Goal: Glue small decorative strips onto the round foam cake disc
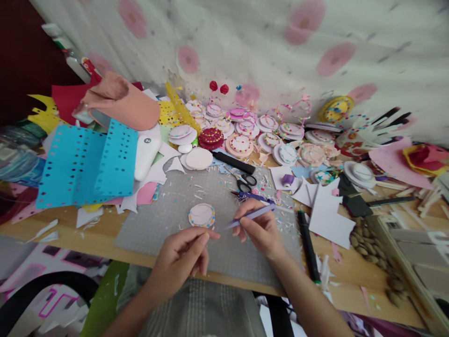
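My right hand point(257, 227) is closed around a pair of light purple tweezers point(252, 214), whose tips point left toward my other hand. Thumb and forefinger pinched together, my left hand point(185, 252) hovers near the front of the grey cutting mat point(140, 234); anything between its fingertips is too small to make out. Just beyond these fingertips lies a round white paper disc point(201, 215) edged with blue and orange dots. Black-handled scissors point(246, 180) and a dark blue tool point(254, 196) rest behind my right hand.
Many small decorated paper hats point(240, 143) crowd the back. Blue dotted foam sheets point(84, 164), a peach cap point(122, 100) and a white device point(144, 157) are at left. A green-tipped black marker point(308, 245), white paper scraps point(329, 213) and a box point(410, 262) stand right.
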Available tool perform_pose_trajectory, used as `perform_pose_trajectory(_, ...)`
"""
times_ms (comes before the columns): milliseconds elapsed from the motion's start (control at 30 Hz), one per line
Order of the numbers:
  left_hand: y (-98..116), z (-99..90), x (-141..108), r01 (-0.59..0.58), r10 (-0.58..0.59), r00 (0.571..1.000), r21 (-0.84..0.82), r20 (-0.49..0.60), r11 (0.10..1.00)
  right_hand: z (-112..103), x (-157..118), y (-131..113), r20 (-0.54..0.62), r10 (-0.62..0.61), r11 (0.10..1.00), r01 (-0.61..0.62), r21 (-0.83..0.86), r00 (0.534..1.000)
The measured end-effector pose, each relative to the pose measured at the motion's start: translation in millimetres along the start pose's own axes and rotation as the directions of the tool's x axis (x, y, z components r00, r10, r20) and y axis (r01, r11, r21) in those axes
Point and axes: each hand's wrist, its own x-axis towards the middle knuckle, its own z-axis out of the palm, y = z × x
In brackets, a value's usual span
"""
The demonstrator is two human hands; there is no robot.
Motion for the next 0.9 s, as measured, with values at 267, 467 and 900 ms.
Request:
perform_pose_trajectory(267, 2.0, 3.1, 1.7, -0.009, 0.005, 0.998, 0.063, 0.056, 0.998, -0.9, -2.5, -0.9, 0.028, -0.022, 0.999, 0.023, -0.046, 0.999)
perform_pose_trajectory(467, 5.5, 4.2, 1.3, -0.040, 0.030, 0.996, 0.109, 0.088, 0.993, 3.1, -1.0, -5.0, 0.063, -0.020, 1.000, 0.021, -0.014, 0.998)
perform_pose_trajectory(900, 2.7, 3.9, 2.3, -0.053, 0.035, 0.993, 0.157, 0.112, 0.986, 5.8, -1.8, -8.3, 0.098, 0.034, 0.999, -0.031, -0.038, 0.995)
